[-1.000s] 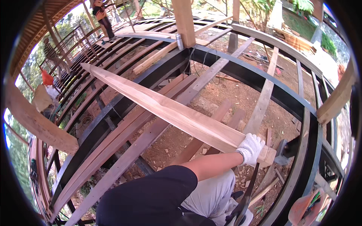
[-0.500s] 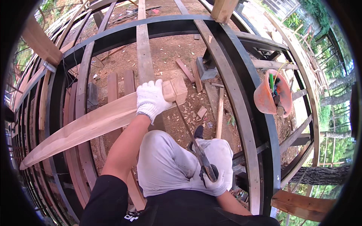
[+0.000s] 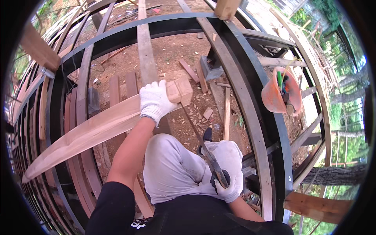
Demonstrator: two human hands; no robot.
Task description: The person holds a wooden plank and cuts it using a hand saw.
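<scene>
A long, pale wooden beam (image 3: 90, 124) reaches from the far left to the middle, its squared end marked by a groove around it. My left hand (image 3: 156, 100), in a white knit glove, is closed over the beam just left of that groove. In my gloved right hand (image 3: 227, 191) is the dark handle of a handsaw (image 3: 211, 157), held low by my right thigh. The narrow blade slants up and away to the groove, its far part hidden at the wood.
An orange hard hat (image 3: 273, 94) holding tools hangs over the frame at right. Dark steel beams (image 3: 250, 58) and wooden joists (image 3: 243, 94) surround me. Below lie boards, wood chips (image 3: 208, 113) and a concrete block (image 3: 210, 69). A wooden post (image 3: 41, 49) rises at left.
The saw handle has come slightly back from the beam in my right hand. My left hand keeps its place on the wood, and the whole view has shifted a little.
</scene>
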